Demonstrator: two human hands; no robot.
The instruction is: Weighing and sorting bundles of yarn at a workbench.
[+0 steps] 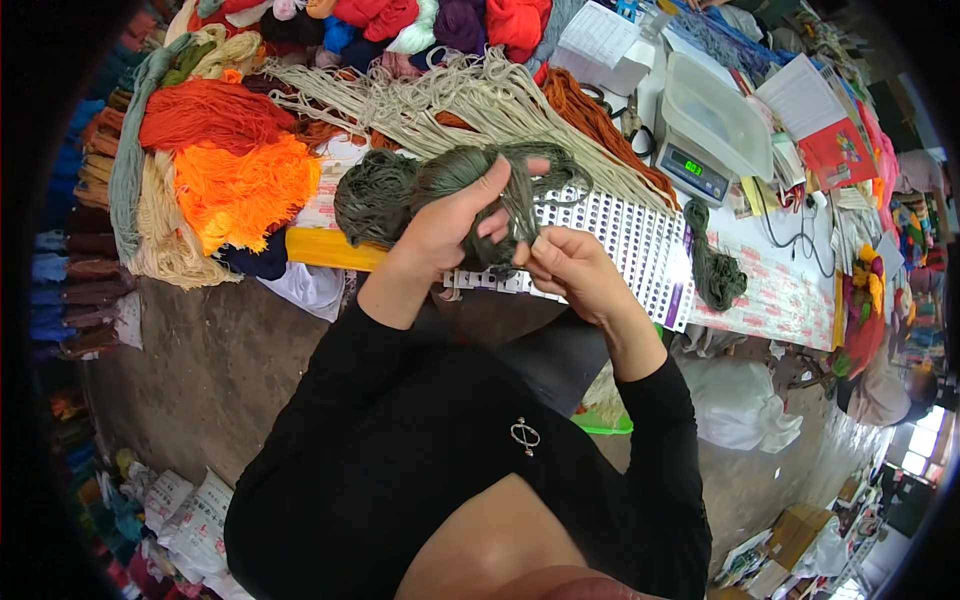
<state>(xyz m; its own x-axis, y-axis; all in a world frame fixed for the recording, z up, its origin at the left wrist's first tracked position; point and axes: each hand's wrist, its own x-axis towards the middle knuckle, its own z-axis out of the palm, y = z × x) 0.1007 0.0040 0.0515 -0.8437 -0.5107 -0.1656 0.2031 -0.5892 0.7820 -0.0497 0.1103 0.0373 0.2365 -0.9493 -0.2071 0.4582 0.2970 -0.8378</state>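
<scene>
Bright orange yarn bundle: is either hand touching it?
No, the left hand and right hand both hold dark grey-green yarn, right of the bright orange yarn bundle.

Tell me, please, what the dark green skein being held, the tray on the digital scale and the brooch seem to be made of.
Dark green skein: soft yarn, by its loose, fine strands; fibre type unclear. Tray: probably smooth plastic, as it looks milky and translucent. Brooch: likely polished metal, from its silvery shine.

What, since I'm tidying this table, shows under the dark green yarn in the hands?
Beneath the held dark green yarn, part of a white dotted sheet shows; whatever the yarn covers is hidden.
</scene>
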